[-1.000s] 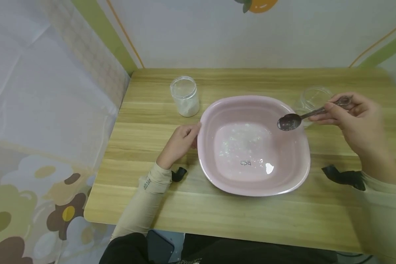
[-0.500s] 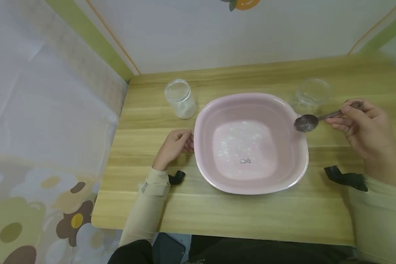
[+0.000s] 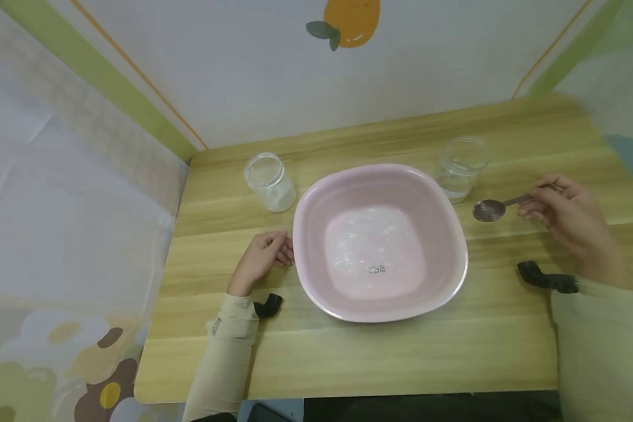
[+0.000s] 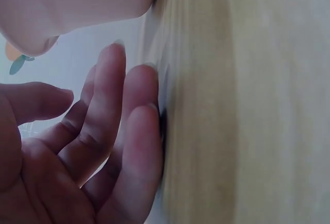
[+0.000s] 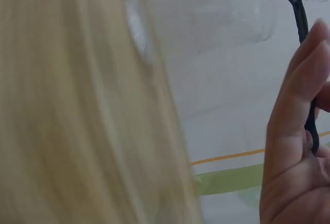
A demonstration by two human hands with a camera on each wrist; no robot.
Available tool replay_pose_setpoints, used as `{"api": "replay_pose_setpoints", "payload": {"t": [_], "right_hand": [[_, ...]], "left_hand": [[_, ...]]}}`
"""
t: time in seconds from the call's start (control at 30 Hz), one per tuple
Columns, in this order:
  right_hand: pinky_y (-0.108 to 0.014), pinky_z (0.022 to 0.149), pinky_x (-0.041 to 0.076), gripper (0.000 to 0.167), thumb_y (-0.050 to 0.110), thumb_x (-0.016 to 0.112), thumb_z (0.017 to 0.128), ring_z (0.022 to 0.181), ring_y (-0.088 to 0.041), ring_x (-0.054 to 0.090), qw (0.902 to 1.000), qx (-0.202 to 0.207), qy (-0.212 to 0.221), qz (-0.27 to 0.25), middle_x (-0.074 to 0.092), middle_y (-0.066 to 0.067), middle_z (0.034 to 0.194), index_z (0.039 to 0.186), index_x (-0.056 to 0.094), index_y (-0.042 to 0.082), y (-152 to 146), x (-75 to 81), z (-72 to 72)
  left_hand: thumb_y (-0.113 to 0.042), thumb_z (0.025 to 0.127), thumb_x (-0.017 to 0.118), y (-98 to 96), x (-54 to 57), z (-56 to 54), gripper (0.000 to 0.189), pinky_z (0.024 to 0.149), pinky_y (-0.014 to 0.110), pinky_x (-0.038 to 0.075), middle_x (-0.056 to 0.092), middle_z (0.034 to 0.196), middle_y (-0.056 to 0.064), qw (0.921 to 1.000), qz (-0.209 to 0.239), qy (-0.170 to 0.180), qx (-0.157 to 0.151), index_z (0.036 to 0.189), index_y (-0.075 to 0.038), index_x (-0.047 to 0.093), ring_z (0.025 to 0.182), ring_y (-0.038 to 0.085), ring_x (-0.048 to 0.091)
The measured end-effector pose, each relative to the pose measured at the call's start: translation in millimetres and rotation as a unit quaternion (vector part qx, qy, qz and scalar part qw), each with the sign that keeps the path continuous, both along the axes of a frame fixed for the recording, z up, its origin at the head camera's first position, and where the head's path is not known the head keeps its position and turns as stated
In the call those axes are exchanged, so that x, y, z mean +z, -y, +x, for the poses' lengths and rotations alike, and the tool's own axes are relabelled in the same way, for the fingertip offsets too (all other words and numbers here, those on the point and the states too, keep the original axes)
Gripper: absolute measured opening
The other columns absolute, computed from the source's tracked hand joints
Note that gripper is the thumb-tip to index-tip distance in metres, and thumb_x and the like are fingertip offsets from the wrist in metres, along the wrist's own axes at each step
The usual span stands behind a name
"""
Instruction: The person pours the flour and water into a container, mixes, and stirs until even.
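Note:
On the table stands a pink basin (image 3: 380, 310) with clear liquid and whitish patches over its bottom. My left hand (image 3: 261, 258) rests on the tabletop beside the basin's left side. In the left wrist view its fingers (image 4: 105, 95) are loosely bent and hold nothing, with the basin wall (image 4: 98, 2) a little apart from them. To the right of the basin, my right hand (image 3: 572, 217) pinches a dark metal spoon (image 3: 489, 210) by its handle. The spoon's bowl points left, over the table, and has some whitish residue in it.
A clear jar (image 3: 271, 184) with white powder stands behind the basin's left side. Another clear jar (image 3: 460, 170), with a little at its bottom, stands at the back right. Behind the wooden table (image 3: 401, 363) rises a printed cloth wall (image 3: 242, 76).
The spoon has gone from over the basin's right rim to outside it, on the right. My left hand has let go of the rim and lowered to the table. The head view has shifted.

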State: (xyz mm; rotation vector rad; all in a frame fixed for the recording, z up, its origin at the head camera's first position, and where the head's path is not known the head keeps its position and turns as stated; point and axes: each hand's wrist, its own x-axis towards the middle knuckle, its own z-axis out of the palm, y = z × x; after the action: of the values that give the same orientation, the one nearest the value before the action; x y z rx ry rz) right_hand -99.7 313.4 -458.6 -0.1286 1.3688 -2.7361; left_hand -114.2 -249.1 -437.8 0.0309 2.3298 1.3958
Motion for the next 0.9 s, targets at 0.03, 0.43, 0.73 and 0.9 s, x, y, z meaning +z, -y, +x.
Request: {"api": "replay_pose_setpoints", "payload": {"t": [0.03,0.43,0.73,0.9], "right_hand": [[-0.027,0.064,0.063,0.02,-0.011,0.039,0.106,0.071,-0.025,0.077,0.9995,-0.007,0.009,0.03,0.074,-0.018,0.084,0.111,0.058,-0.005,-0.3,-2.3,-1.6],[-0.021,0.05,0.05,0.014,0.009,0.054,0.108,0.066,-0.01,0.071,0.9451,-0.002,0.072,0.319,0.078,0.0,0.084,0.117,0.064,0.013,-10.1,-17.2,-7.5],[-0.02,0.048,0.046,0.022,0.005,0.053,0.108,0.066,-0.01,0.069,0.9414,0.042,0.081,0.325,0.078,0.0,0.089,0.122,0.066,0.017,-12.3,-23.8,-7.7],[-0.021,0.046,0.043,0.018,0.006,0.058,0.106,0.065,-0.01,0.066,0.9321,0.041,0.104,0.344,0.074,0.001,0.084,0.116,0.069,0.015,-13.1,-24.0,-5.3]], "left_hand": [[-0.029,0.113,0.042,0.6,-0.5,1.3,0.046,0.068,0.029,0.062,0.073,0.091,0.025,1.0,0.0,0.0,0.0,0.1,0.006,0.069,0.073,0.02,0.07],[-0.026,0.112,0.041,2.6,-2.7,3.6,0.044,0.069,0.03,0.062,0.073,0.091,0.022,0.9999,-0.008,-0.001,-0.005,0.1,0.005,0.07,0.074,0.021,0.07],[-0.024,0.111,0.04,2.9,-0.2,1.7,0.043,0.068,0.03,0.061,0.073,0.091,0.021,0.9999,-0.007,-0.007,-0.013,0.099,0.003,0.07,0.074,0.02,0.069],[-0.024,0.111,0.039,4.6,-1.8,2.6,0.042,0.068,0.03,0.061,0.073,0.089,0.018,0.9998,-0.009,-0.011,-0.015,0.099,0.002,0.07,0.073,0.019,0.069]]}}
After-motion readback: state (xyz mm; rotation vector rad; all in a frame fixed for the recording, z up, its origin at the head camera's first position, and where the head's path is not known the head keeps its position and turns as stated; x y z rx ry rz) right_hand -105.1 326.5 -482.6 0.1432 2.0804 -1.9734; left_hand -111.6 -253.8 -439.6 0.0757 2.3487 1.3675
